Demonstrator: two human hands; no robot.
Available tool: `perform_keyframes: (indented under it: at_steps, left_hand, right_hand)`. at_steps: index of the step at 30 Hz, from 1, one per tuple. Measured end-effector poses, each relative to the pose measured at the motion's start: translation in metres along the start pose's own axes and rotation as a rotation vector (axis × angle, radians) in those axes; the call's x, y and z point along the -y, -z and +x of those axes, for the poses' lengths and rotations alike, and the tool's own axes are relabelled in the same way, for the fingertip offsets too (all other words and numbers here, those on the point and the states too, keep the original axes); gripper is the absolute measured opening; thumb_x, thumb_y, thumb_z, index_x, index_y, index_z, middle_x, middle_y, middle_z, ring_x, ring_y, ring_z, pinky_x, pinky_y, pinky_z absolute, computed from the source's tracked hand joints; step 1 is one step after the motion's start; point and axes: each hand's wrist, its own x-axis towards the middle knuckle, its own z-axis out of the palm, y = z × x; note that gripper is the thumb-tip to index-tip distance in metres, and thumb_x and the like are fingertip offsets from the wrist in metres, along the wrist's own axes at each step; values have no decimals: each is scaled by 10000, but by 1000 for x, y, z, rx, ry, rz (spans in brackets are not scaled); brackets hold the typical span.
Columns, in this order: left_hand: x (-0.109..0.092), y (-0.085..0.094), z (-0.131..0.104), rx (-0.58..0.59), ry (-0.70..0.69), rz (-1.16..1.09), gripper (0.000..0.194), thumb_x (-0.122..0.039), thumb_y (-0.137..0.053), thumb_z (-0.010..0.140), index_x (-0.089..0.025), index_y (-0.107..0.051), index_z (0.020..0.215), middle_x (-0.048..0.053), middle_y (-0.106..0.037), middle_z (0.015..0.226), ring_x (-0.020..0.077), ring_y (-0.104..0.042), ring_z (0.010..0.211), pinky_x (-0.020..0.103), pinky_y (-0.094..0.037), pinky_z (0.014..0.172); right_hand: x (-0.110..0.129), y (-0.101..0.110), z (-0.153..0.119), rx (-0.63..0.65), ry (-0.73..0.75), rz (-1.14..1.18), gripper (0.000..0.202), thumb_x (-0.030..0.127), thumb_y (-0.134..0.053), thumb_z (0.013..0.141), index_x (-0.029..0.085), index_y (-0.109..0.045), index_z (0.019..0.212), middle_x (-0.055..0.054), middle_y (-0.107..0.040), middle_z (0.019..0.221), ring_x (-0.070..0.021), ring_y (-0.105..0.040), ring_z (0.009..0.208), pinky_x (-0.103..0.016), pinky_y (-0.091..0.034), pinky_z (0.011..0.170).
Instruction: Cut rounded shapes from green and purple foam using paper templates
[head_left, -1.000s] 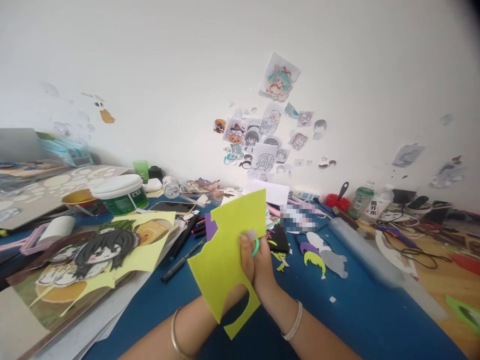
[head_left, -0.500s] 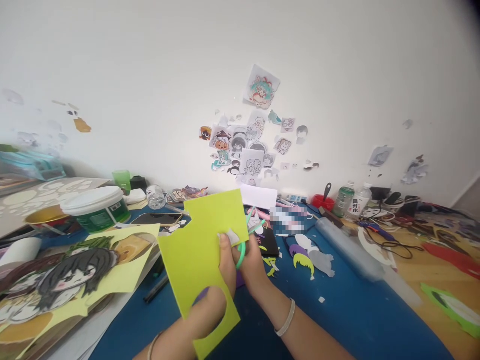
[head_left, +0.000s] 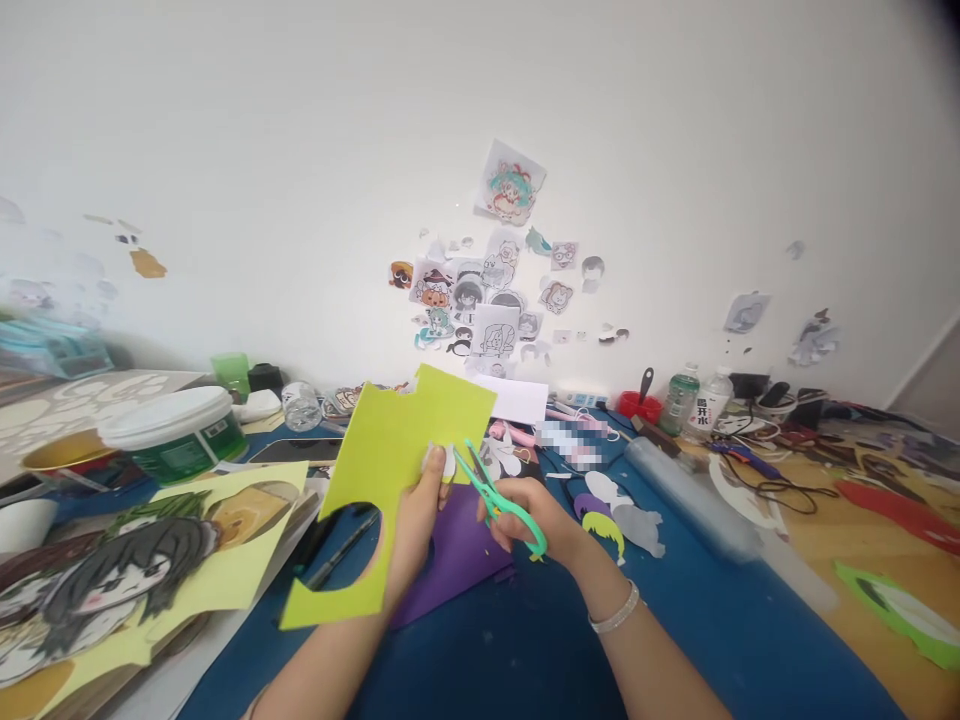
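Observation:
My left hand [head_left: 421,510] pinches a yellow-green foam sheet [head_left: 390,440] at its right edge, with a small white paper piece [head_left: 450,462] under the thumb. A big rounded hole is cut through the sheet's lower part. In my right hand [head_left: 536,515] is a pair of green-handled scissors [head_left: 491,490], blades parted and pointing up and left beside the paper piece. Below both hands a purple sheet [head_left: 461,550] lies on the blue mat [head_left: 510,640]. Cut purple, yellow-green and grey-white shapes [head_left: 630,515] rest to the right of the scissors.
At left are a white-lidded tub [head_left: 172,420] and cartoon cutouts [head_left: 120,565] on pale yellow sheets. A clear plastic roll [head_left: 694,500] lies to the right. Behind it stand two bottles [head_left: 705,403] and a red container [head_left: 639,407]. Paper drawings [head_left: 495,290] hang on the wall.
The foam sheet has turned and tipped to the left in my left hand. My right hand has moved right, bringing the scissors out from behind the sheet's edge. The purple sheet shows more.

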Motion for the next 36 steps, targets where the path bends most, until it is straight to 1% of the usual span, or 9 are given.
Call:
perform_keyframes:
  at_steps: [2, 6, 9, 15, 17, 21, 24, 30, 36]
  left_hand:
    - [-1, 1, 1, 27, 23, -49, 483, -515, -389, 799, -199, -339, 437, -48, -351, 426, 99, -369, 425, 228, -313, 479]
    - [-8, 2, 0, 193, -75, -94, 444, -463, -349, 827, -184, -481, 508, -29, -452, 457, 112, -454, 473, 226, -370, 547]
    - [-9, 0, -1, 272, -65, -37, 432, -463, -354, 810, -191, -470, 496, -39, -429, 426, 115, -448, 457, 228, -372, 551]
    - [-7, -4, -4, 306, 103, 181, 471, -519, -339, 763, -207, -372, 411, -45, -378, 377, 130, -444, 474, 242, -357, 588]
    - [-10, -4, -6, 308, 162, 247, 503, -543, -345, 754, -207, -329, 380, -46, -352, 373, 127, -429, 471, 241, -340, 581]
    - [-19, -3, -9, 291, 268, 321, 547, -569, -396, 728, -205, -257, 344, -55, -270, 358, 107, -340, 428, 240, -280, 521]
    - [-22, -3, -10, 271, 280, 324, 539, -556, -417, 725, -206, -252, 349, -57, -256, 362, 102, -302, 419, 244, -246, 498]
    - [-20, -3, -13, 248, 289, 293, 543, -579, -421, 707, -208, -255, 347, -48, -274, 366, 110, -309, 422, 248, -250, 494]
    - [-18, -3, -13, 264, 264, 252, 534, -580, -417, 707, -204, -268, 358, -53, -284, 371, 109, -329, 429, 243, -279, 514]
  right_hand:
    - [-1, 2, 0, 21, -16, -11, 478, 581, -528, 719, 110, -557, 793, 18, -472, 505, -90, -425, 455, -219, -349, 472]
    - [-3, 6, -1, 47, -39, -23, 458, 563, -540, 724, 110, -555, 790, 14, -477, 515, -96, -440, 470, -222, -351, 481]
    - [-3, 6, 0, 18, -43, -23, 471, 567, -537, 723, 107, -564, 819, 11, -482, 531, -100, -444, 482, -227, -355, 491]
    - [-3, 3, 3, -93, -60, -64, 518, 600, -522, 710, 106, -585, 854, 9, -489, 544, -105, -445, 504, -236, -361, 506]
    - [-3, 2, 3, -113, -57, -83, 510, 600, -527, 706, 108, -587, 827, 7, -489, 543, -107, -450, 508, -235, -359, 503]
    - [-4, -1, 4, -137, -40, -98, 452, 571, -548, 706, 119, -557, 702, 9, -473, 545, -102, -441, 510, -223, -341, 487]
    - [-4, -3, 4, -148, -37, -101, 426, 546, -556, 714, 122, -539, 677, 18, -450, 545, -91, -409, 504, -211, -310, 468]
    - [-9, -2, 4, -147, -26, -130, 334, 455, -579, 742, 124, -570, 786, 55, -334, 545, -65, -284, 491, -201, -231, 449]
    - [-14, -1, 5, -164, -8, -176, 318, 432, -572, 752, 121, -585, 818, 60, -311, 541, -65, -265, 490, -205, -214, 450]
